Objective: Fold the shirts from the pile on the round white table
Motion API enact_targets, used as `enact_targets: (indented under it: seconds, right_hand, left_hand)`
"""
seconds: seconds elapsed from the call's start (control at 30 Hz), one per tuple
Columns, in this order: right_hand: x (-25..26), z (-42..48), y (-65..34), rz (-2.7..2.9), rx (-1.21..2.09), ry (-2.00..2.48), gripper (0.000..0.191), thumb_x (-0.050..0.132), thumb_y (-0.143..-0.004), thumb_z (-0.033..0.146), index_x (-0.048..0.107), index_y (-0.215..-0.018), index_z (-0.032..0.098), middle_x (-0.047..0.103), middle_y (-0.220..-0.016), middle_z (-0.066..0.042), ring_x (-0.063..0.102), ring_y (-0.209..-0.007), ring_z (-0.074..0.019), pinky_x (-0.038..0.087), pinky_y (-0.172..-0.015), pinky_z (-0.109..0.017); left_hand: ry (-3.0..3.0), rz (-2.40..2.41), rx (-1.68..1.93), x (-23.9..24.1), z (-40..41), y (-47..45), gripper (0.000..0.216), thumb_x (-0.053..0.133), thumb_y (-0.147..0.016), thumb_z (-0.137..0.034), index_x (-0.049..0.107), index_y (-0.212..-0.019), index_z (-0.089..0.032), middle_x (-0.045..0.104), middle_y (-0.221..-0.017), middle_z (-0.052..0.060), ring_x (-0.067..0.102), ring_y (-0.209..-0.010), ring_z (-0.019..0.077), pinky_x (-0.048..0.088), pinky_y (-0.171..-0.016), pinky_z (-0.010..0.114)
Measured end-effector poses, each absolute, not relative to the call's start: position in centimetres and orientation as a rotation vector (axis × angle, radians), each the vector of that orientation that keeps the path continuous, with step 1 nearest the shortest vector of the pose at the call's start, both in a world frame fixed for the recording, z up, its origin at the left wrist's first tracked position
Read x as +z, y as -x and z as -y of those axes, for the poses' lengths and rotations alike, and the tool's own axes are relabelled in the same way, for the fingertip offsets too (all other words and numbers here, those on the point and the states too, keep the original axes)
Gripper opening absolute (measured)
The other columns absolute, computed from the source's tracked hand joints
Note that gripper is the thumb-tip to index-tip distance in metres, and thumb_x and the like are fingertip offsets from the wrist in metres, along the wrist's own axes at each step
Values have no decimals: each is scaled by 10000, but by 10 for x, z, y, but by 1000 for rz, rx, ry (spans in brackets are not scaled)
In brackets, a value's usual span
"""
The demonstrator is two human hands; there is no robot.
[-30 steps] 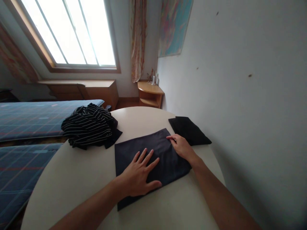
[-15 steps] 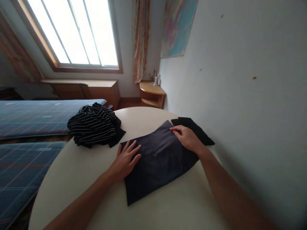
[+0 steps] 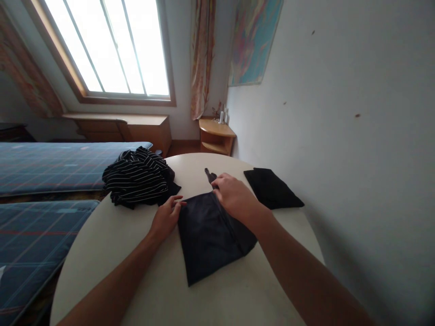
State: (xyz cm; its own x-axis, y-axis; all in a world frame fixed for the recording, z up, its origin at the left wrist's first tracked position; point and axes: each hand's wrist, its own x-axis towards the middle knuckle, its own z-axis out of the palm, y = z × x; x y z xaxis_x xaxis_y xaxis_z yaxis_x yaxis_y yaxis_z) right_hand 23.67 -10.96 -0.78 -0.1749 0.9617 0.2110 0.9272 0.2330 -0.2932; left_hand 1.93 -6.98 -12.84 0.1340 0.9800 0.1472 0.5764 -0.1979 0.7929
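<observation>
A dark grey folded garment lies on a round white table; its exact kind does not show. My right hand pinches its right part, which is lifted and turned over toward the left. A narrow end of the cloth sticks out beyond those fingers. At the garment's upper left corner rests my left hand, fingers slightly bent and apart, fingertips touching the edge. Behind the right hand lies a folded black cloth. A crumpled black garment with white stripes is heaped beyond the left hand.
A white wall runs close along the table's right side. Blue plaid mattresses are on the left. Farther back stand a wooden corner shelf and a low wooden desk under the window.
My right hand has moved left, carrying the garment's right part over onto the rest. My left hand, flat and spread before, has drawn back to the corner with its fingers bent.
</observation>
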Motion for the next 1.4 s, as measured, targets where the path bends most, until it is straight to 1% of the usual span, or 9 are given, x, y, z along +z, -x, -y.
enact_targets:
  seconds: [0.13, 0.27, 0.5, 0.6, 0.73, 0.9, 1.03, 1.2, 1.4]
  right_hand:
    - [-15, 114, -196, 2257, 175, 1766, 203, 589, -895, 147, 729, -1042, 154, 651, -1133, -153, 695, -913, -231, 541, -850, -323]
    - [-28, 124, -157, 2360, 245, 1835, 287, 473, -933, 113, 713, -1089, 133, 628, -1171, -169, 715, -899, -229, 571, -766, -298]
    - [-70, 136, -126, 2431, 296, 1864, 346, 386, -946, 56, 663, -1149, 103, 614, -1194, -173, 694, -956, -239, 584, -756, -318]
    - [-85, 143, -128, 2404, 229, 1767, 417, 490, -916, 128, 540, -1330, 133, 629, -1175, -150, 651, -1017, -266, 584, -761, -354]
    - [-94, 158, -138, 2437, 230, 1650, 738, 656, -780, 275, 411, -1444, 65, 587, -1282, -182, 570, -1104, -318, 558, -856, -431]
    - [-97, 161, -172, 2538, 282, 1553, 632, 609, -748, 227, 525, -1366, 125, 549, -1394, -135, 528, -1149, -322, 520, -895, -470]
    - [-99, 146, -224, 2619, 335, 1376, 640, 547, -751, 120, 529, -1386, 194, 535, -1437, -71, 526, -1182, -284, 483, -951, -464]
    - [-108, 138, -274, 2449, 463, 1171, 477, 573, -762, 76, 641, -1225, 168, 656, -1250, -83, 560, -1171, -204, 432, -1051, -338]
    - [-115, 143, -287, 2332, 372, 1175, 398, 536, -783, 26, 707, -1103, 192, 728, -1074, -52, 636, -1027, -176, 490, -950, -301]
  left_hand:
    - [-1706, -1411, 1036, -131, 61, -13, 386, 431, -895, -392, 579, -1166, -161, 762, -1010, 92, 703, -992, 252, 506, -908, 374]
    - [-1530, -1347, 1146, -134, 54, -9, 381, 485, -841, -422, 591, -1093, -158, 747, -1030, 111, 714, -964, 266, 530, -882, 378]
    - [-1549, -1365, 1211, -143, 47, -4, 358, 505, -841, -412, 597, -1081, -163, 740, -1085, 127, 691, -1021, 262, 510, -925, 403]
    - [-1592, -1350, 1214, -145, 46, -3, 350, 528, -830, -396, 592, -1084, -164, 742, -1080, 130, 690, -1034, 260, 508, -930, 403]
    - [-1640, -1340, 1203, -148, 45, -3, 350, 546, -811, -381, 588, -1083, -164, 738, -1082, 134, 696, -1017, 262, 519, -913, 407]
    - [-1760, -1324, 1166, -152, 47, -6, 337, 529, -840, -388, 599, -1091, -174, 728, -1120, 119, 694, -1034, 241, 520, -923, 374]
    - [-1885, -1387, 1040, -148, 55, -11, 350, 514, -865, -391, 612, -1136, -192, 721, -1166, 84, 725, -872, 203, 531, -802, 312]
    - [-2005, -1497, 868, -139, 67, -22, 349, 521, -873, -398, 659, -1136, -215, 769, -827, 17, 682, -623, 184, 479, -627, 270]
    - [-2047, -1551, 856, -141, 69, -26, 445, 533, -883, -396, 606, -1290, -234, 768, -849, 12, 613, -517, 153, 461, -579, 261]
